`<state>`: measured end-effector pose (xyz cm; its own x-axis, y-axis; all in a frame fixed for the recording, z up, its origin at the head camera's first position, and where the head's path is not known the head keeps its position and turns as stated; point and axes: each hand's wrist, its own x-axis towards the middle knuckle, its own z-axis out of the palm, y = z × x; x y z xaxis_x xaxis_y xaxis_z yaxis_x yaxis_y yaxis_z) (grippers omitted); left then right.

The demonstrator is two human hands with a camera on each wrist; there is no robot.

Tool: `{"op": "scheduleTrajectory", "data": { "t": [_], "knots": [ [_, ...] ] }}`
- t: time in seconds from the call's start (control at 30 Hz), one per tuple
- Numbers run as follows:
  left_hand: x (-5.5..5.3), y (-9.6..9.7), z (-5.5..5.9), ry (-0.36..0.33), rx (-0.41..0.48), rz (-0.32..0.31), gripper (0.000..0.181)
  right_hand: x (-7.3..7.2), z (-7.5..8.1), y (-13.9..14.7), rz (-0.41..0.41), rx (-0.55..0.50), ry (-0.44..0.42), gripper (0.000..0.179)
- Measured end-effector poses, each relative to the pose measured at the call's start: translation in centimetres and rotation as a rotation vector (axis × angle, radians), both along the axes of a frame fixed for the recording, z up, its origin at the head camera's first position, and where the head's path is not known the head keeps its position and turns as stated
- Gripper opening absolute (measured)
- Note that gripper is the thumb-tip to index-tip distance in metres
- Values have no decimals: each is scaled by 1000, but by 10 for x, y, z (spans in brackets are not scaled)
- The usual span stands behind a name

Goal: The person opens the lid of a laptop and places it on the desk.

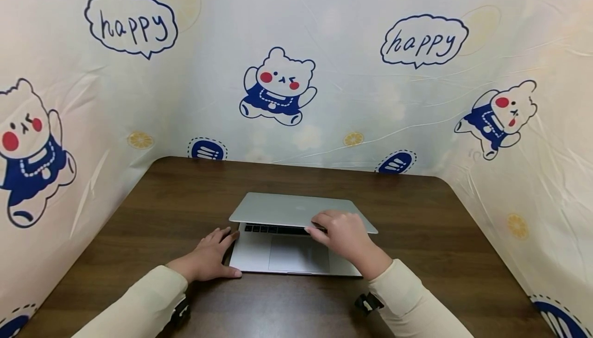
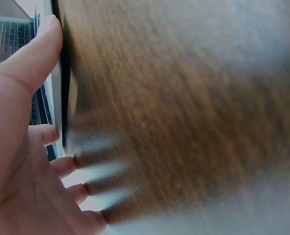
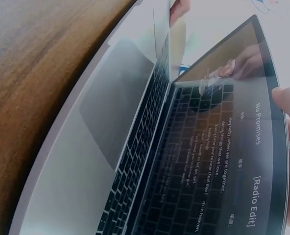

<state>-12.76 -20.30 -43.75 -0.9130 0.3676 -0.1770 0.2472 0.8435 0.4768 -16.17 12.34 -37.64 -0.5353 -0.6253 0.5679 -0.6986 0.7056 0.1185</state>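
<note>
Your silver metal laptop (image 1: 252, 258) lies on the dark brown wood-grain bench (image 1: 162, 214), straight in front of you, its smooth grey lid (image 1: 278, 208) raised only part way. What matters most is how that lid sits to your right grip (image 1: 344, 237): its free edge faces you, its long axis runs left to right, and the hinge is on the far side. You have that edge right of its middle, so most of the lid stretches away to your left. Your right grip is narrow, the thumb on the dark screen border and the fingers on the outer face, and it is the nearer of the two to the lid.

Your left grip (image 1: 208, 258) is wide and holds nothing, its fingers spread beside the base's left side and its thumb at the near corner.

From above, the lid hides most of the black keyboard (image 3: 135, 154), and your right hand and forearm cover part of the base. On the glossy screen (image 3: 262, 156) you can read "No Promises", but reflected keys muddle the smaller lines. Your left wrist view cuts off most of the laptop and blurs the bench.
</note>
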Motion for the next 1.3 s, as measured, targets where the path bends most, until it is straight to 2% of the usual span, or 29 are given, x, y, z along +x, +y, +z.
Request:
{"op": "scheduleTrajectory", "data": {
  "t": [0.6,0.97,1.3],
  "knots": [
    [-2,-2,-3,3,0,-2,95,-5,8,-1,-6,-23,10,14],
    [-4,-2,-7,7,-8,-7,96,-7,13,0,-30,-13,-26,15],
    [-2,-2,-5,9,12,-7,96,-9,17,3,-61,-12,-61,17]
  ]
}}
